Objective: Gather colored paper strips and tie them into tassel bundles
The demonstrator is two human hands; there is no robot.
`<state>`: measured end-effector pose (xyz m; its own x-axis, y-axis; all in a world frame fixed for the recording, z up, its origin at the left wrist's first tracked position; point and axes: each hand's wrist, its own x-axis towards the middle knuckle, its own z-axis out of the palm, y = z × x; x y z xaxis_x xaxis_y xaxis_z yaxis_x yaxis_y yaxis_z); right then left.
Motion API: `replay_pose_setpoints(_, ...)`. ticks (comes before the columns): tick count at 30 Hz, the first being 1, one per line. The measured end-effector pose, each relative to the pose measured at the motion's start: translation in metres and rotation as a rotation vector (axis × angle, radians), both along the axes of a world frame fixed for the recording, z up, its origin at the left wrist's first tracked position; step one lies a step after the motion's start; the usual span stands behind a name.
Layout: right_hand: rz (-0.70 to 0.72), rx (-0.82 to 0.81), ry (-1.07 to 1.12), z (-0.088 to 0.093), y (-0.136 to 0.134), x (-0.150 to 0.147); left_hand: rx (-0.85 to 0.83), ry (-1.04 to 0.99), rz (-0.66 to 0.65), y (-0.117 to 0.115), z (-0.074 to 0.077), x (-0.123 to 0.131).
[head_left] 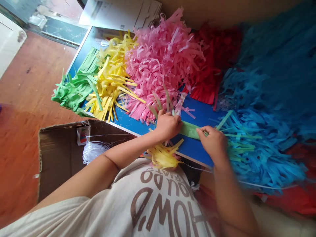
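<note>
My left hand [168, 125] and right hand [214, 144] both clamped on green fringed strip [189, 129], band spanning between them above blue counter [194, 149]. Pink fringe pile [165, 56] just beyond.

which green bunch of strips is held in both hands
The pale green bunch, stretched between the left hand and the right hand; the green pile at the left end of the table lies untouched.
</note>
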<state>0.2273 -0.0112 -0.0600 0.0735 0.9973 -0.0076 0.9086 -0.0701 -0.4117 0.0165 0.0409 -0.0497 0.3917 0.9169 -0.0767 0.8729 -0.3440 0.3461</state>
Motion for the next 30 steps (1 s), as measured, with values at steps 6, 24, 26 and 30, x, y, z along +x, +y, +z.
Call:
replay_pose_setpoints(6, 0.019, 0.034, -0.038, -0.004, -0.001, 0.004, 0.091, 0.011, -0.029, -0.001, 0.000, -0.002)
replay_pose_setpoints(24, 0.368, 0.294, -0.106, 0.011, -0.008, 0.008, 0.487, 0.094, -0.702, 0.003, 0.007, -0.006)
replay_pose_setpoints(26, 0.335, 0.298, -0.104, 0.015, -0.008, 0.005, 0.510, 0.097, -0.634, 0.001, 0.000, -0.004)
replay_pose_setpoints(30, 0.386, 0.317, -0.190, 0.019, -0.012, -0.009, 0.490, 0.048, -0.573, -0.001, -0.009, -0.009)
